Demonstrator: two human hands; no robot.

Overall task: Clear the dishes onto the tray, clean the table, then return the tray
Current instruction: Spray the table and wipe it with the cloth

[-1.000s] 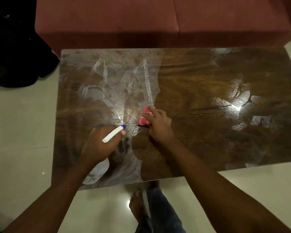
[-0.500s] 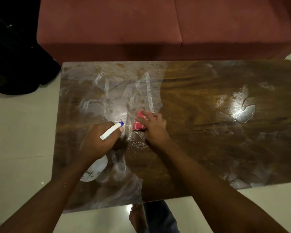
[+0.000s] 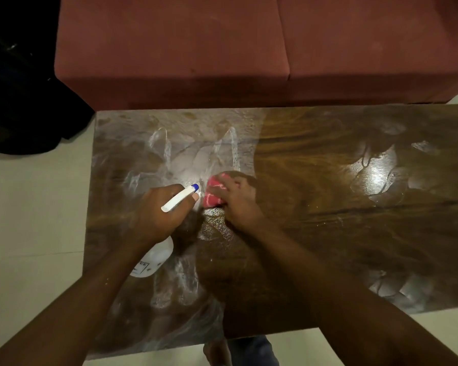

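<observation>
A glossy brown wooden table fills the view, its left half smeared with wet white streaks. My left hand grips a white spray bottle with a blue-tipped nozzle pointing right, held just above the table's left middle. Beside it, my right hand presses a pink cloth flat on the tabletop. The nozzle tip is close to the cloth. No dishes or tray are in view.
A dark red sofa stands right behind the table's far edge. A black object lies on the pale tiled floor at the upper left. My foot shows below the table's near edge.
My right hand has slid the pink cloth slightly leftwards, closer to the spray nozzle. The view has tilted, so the table sits lower in the frame. The left hand keeps its hold.
</observation>
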